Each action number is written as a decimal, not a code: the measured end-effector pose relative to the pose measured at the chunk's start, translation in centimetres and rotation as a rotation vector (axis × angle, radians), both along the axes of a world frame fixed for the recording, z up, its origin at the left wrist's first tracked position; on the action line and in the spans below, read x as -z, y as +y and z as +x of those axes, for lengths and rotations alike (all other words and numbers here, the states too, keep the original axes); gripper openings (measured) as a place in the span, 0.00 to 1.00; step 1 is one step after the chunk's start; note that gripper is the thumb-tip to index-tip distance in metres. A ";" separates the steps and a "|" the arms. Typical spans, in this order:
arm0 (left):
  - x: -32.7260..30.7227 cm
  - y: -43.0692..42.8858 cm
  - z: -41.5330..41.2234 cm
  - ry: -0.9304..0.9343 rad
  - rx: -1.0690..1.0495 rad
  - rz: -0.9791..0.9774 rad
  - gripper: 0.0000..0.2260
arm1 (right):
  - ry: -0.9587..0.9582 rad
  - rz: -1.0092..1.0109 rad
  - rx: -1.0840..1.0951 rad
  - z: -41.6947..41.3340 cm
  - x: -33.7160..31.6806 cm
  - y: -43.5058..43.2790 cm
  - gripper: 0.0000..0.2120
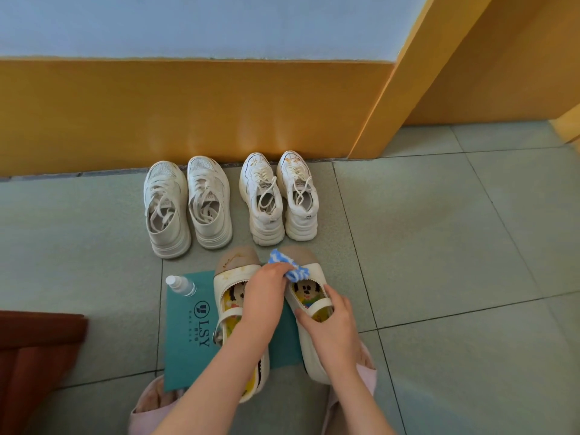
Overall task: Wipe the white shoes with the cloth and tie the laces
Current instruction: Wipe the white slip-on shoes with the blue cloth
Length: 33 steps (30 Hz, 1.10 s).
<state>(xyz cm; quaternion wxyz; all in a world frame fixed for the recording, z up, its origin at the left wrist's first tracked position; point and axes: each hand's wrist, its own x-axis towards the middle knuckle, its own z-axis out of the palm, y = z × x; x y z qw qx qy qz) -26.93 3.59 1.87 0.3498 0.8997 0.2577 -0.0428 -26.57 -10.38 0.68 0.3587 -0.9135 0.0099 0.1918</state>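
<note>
Grey-green floor tiles [439,246] carry a teal printed sheet [188,340] under two white strap shoes with cartoon insoles [233,273]. The left hand [266,290] pinches a blue-and-white striped cloth [295,271] against the right-side shoe's toe. The right hand [329,321] grips that shoe's rim, fingertips hidden inside. The left forearm covers much of the other shoe. White laced sneakers [207,199] stand near the orange wall [188,114].

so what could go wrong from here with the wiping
The spray bottle sits on the teal bag near the left forearm; a sweep back could knock it over. The left hand wipes the right strap shoe with the cloth while the right hand steadies it; the left strap shoe shows brown toe stains, which a reused cloth might smear.
</note>
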 end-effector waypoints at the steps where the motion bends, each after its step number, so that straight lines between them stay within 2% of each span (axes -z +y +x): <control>1: -0.1 -0.1 0.0 -0.008 -0.038 -0.010 0.15 | 0.001 0.001 0.000 0.0 0.0 0.0 0.35; 11: -0.7 -0.5 -0.7 -0.037 -0.212 -0.186 0.10 | -0.013 -0.006 -0.021 0.0 0.0 0.0 0.35; 15: -0.7 -0.6 0.0 -0.039 -0.318 -0.251 0.17 | -0.020 -0.008 -0.025 -0.1 0.1 0.1 0.34; 18: -0.5 -0.4 0.9 -0.017 -0.370 -0.239 0.16 | -0.026 -0.017 -0.038 -0.2 0.1 0.0 0.34; 22: -0.7 -0.4 1.5 -0.079 -0.415 -0.164 0.06 | -0.025 -0.028 -0.042 -0.1 0.3 -0.1 0.34; 24: -0.6 -0.5 1.4 -0.110 -0.360 -0.092 0.07 | -0.023 -0.023 -0.038 -0.1 0.4 -0.1 0.35; 26: -0.4 -0.5 1.2 -0.097 -0.260 -0.042 0.04 | -0.024 -0.028 -0.039 -0.1 0.4 -0.1 0.35; 31: 0.4 -0.3 -0.3 -0.118 -0.017 -0.053 0.13 | -0.028 -0.038 -0.046 0.0 0.5 -0.2 0.35; 33: 0.5 -0.5 -1.0 -0.110 0.002 -0.056 0.15 | -0.027 -0.051 -0.056 -0.1 0.5 -0.1 0.34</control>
